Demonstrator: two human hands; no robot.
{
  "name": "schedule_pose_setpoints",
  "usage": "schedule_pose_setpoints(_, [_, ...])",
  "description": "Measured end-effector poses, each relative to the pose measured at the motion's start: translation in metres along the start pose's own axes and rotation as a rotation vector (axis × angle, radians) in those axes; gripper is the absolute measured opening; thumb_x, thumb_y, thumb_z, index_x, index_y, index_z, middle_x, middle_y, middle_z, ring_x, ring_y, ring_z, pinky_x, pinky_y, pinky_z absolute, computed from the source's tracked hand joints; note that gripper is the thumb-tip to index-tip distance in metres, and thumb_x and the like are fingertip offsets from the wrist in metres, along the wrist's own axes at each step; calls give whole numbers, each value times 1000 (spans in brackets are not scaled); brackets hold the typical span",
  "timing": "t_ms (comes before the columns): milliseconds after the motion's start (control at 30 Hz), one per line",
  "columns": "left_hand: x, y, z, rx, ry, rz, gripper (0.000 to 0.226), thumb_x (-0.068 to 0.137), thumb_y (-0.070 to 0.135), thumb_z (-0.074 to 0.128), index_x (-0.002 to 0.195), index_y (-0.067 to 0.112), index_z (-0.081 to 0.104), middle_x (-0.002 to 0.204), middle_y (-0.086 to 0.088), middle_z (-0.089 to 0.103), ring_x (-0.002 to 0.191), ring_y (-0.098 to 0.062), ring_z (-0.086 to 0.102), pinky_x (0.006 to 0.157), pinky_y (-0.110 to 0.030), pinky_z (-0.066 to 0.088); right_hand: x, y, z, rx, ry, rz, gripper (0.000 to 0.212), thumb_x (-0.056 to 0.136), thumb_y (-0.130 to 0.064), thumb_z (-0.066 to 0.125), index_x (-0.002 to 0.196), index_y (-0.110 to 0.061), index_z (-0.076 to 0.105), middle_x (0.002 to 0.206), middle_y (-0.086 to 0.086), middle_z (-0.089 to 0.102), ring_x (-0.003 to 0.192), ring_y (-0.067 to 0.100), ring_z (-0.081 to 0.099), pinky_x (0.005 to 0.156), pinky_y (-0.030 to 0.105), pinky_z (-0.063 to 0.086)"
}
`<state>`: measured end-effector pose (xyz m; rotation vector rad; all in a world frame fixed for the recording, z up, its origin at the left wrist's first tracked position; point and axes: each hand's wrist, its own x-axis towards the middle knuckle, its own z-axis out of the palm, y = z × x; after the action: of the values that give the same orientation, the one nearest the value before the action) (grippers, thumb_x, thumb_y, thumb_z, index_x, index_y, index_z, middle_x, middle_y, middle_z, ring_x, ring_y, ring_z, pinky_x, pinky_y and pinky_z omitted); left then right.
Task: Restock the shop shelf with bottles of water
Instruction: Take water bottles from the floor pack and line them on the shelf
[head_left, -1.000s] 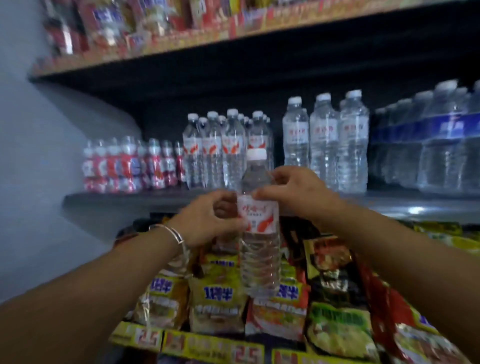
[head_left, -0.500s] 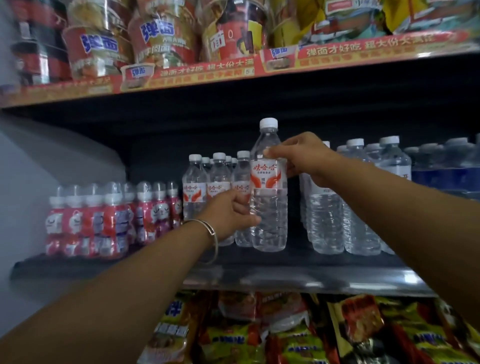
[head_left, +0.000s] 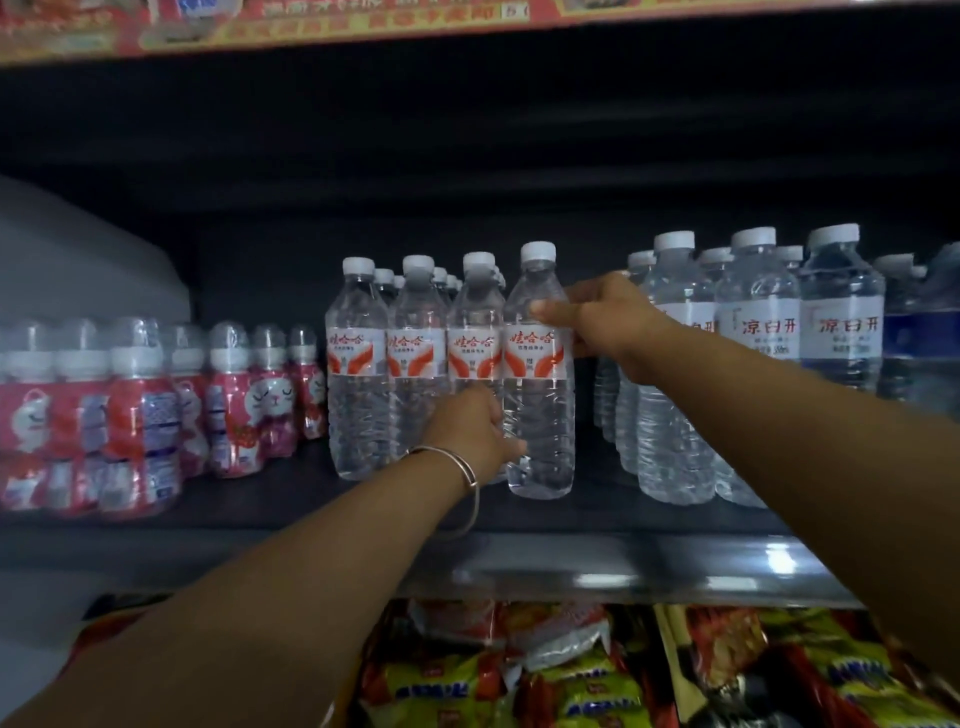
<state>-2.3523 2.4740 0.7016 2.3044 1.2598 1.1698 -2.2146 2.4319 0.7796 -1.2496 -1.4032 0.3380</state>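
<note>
A clear water bottle (head_left: 540, 415) with a white cap and a red-and-white label stands upright on the dark shelf (head_left: 571, 519), at the right end of a front row of matching bottles (head_left: 387, 364). My right hand (head_left: 605, 325) grips it at the shoulder, just above the label. My left hand (head_left: 475, 434), with a silver bangle on the wrist, holds its lower body from the left.
Taller water bottles with white labels (head_left: 753, 338) stand to the right, a narrow gap away. Blue-labelled bottles (head_left: 919, 338) sit at the far right. Small pink drink bottles (head_left: 156, 405) fill the left. Snack packets (head_left: 571, 675) lie on the shelf below.
The bottle has gone from being held in front of the lower shelf, up onto the water shelf, and now stands in line with the matching row. Both hands stayed on it.
</note>
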Motion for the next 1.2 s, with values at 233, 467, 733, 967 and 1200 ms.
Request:
schedule_pose_setpoints(233, [4, 2, 6, 102, 32, 26, 23, 78, 22, 74, 83, 6, 60, 91, -17, 67, 88, -28, 65, 80, -37, 53, -3, 25, 6, -214, -101, 137, 34, 75, -21, 77, 102, -7, 63, 99, 9, 69, 90, 28, 67, 75, 47, 58])
schedule_pose_setpoints(467, [10, -2, 18, 130, 84, 18, 24, 78, 23, 73, 75, 12, 53, 86, -12, 66, 80, -29, 67, 77, -41, 54, 5, 35, 13, -241, -21, 126, 33, 78, -20, 75, 106, -8, 63, 103, 7, 68, 93, 22, 66, 83, 42, 56])
schedule_pose_setpoints(733, [1, 8, 12, 211, 71, 1, 13, 86, 18, 64, 85, 9, 54, 94, -12, 64, 89, -28, 62, 82, -39, 52, -10, 40, 17, -328, 7, 38, 34, 89, -33, 63, 109, -6, 62, 102, 4, 64, 90, 17, 61, 70, 23, 50])
schedule_pose_setpoints(967, [-50, 26, 7, 417, 202, 115, 38, 89, 18, 56, 125, 13, 46, 127, -10, 51, 118, -28, 46, 102, -40, 37, -66, 50, 9, -826, 63, -311, 54, 95, -27, 49, 141, -8, 29, 139, 16, 43, 125, 34, 44, 101, 43, 41])
schedule_pose_setpoints(1200, [-154, 45, 47, 625, 193, 80, 62, 87, 28, 57, 140, 21, 27, 149, -4, 25, 137, -23, 22, 115, -41, 11, -185, 86, -21, -1047, -71, -500, 64, 95, -27, 45, 150, -13, 15, 158, 9, 9, 146, 24, 1, 116, 48, 1])
